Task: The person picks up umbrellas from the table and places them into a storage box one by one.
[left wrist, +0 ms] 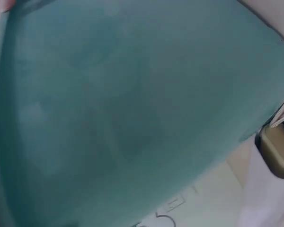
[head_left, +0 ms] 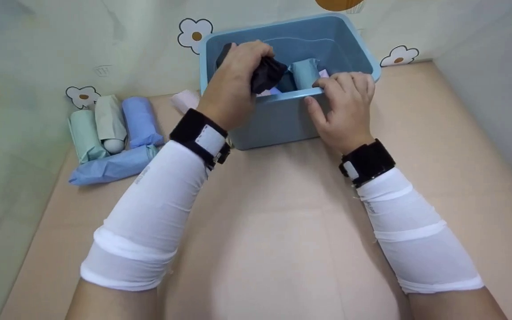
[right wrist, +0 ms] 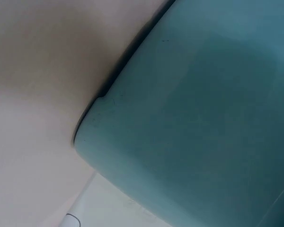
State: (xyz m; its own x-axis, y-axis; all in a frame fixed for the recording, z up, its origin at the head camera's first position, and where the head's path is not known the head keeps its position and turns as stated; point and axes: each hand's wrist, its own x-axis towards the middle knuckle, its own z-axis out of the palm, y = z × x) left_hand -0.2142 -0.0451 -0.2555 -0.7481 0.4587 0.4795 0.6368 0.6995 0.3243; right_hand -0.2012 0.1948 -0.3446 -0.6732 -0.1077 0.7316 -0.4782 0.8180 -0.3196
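Note:
My left hand (head_left: 234, 82) reaches over the near left rim of a blue-grey plastic bin (head_left: 278, 118) and grips a black folded umbrella (head_left: 268, 74). Gathered black cloth shows to the right of the fingers; the palm hides its middle. My right hand (head_left: 346, 106) holds the bin's near rim towards the right corner, fingers over the edge and thumb outside. Inside the bin lies a teal folded umbrella (head_left: 305, 74), with lilac and dark pieces partly hidden beside it. The bin's outer wall fills most of the left wrist view (left wrist: 132, 104) and right wrist view (right wrist: 194, 123).
Left of the bin, several folded umbrellas lie together: mint (head_left: 86, 135), cream with a round knob (head_left: 110, 118), periwinkle (head_left: 141, 121), and a blue one (head_left: 114, 166) across their front. A pale pink piece (head_left: 186, 100) lies against the bin. A flower-patterned curtain (head_left: 140, 44) stands behind.

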